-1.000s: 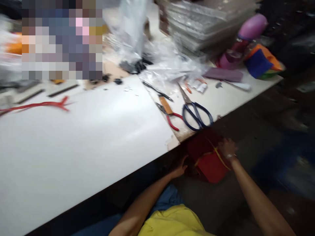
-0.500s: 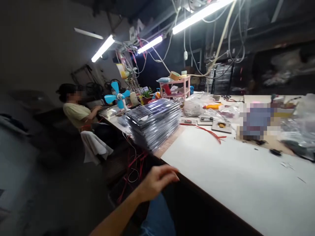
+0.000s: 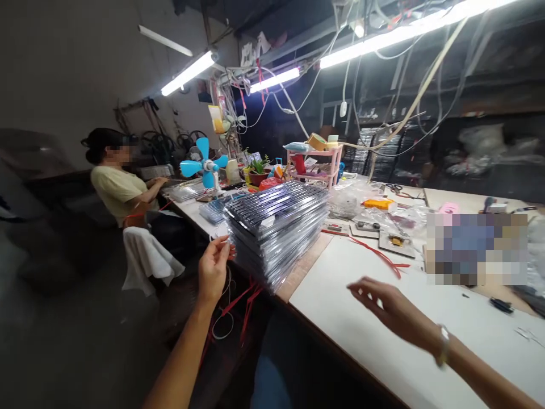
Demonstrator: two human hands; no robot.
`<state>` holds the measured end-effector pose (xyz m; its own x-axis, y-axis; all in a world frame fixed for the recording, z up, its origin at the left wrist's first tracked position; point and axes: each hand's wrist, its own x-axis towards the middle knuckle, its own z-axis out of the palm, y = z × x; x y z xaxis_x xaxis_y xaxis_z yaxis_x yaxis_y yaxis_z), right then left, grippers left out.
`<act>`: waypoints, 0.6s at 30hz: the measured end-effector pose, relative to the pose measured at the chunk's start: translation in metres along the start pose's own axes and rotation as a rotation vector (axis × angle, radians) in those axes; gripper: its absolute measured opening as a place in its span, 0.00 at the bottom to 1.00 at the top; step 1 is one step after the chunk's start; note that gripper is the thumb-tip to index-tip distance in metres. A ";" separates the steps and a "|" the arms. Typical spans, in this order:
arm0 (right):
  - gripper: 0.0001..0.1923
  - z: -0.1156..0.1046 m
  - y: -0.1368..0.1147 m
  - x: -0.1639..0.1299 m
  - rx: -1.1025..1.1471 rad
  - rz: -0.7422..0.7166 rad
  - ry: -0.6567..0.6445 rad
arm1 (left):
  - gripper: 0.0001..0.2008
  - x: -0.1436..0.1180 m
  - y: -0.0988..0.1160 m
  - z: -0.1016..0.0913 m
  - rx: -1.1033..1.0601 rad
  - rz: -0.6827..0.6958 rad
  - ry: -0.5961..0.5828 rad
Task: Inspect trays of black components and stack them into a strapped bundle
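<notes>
A tall stack of clear plastic trays stands at the near edge of the white table. My left hand is raised just left of the stack, its fingertips at the stack's near corner, holding nothing that I can make out. My right hand hovers over the white tabletop to the right of the stack, fingers spread and empty, a watch on the wrist.
A person in a pale shirt sits at the far left end of the table by a blue fan. A pink rack, plastic bags, small cards and a red cable lie beyond the stack. Red cables hang under the table edge.
The view swung from the red bag under the table to the left along the bench. My left hand rose to the tray stack, and my right hand came into view over the table.
</notes>
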<state>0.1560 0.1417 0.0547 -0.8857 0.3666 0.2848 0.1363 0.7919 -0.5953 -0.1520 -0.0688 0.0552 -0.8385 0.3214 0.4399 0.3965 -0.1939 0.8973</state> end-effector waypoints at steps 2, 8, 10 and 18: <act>0.12 -0.005 0.015 0.044 -0.002 0.077 0.139 | 0.22 0.014 -0.001 0.000 0.017 0.007 -0.015; 0.14 -0.015 0.054 0.169 0.060 0.249 0.436 | 0.28 0.040 0.001 0.001 -0.035 -0.056 -0.079; 0.16 -0.021 0.062 0.203 0.095 0.303 0.508 | 0.27 0.045 0.011 0.002 -0.176 -0.156 -0.107; 0.12 -0.045 0.069 0.278 0.145 0.334 0.481 | 0.25 0.055 0.052 0.006 -0.478 -0.453 -0.178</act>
<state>-0.0609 0.3195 0.1266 -0.5010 0.7904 0.3525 0.2809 0.5338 -0.7976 -0.1754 -0.0559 0.1257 -0.7927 0.6066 0.0605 -0.2217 -0.3793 0.8983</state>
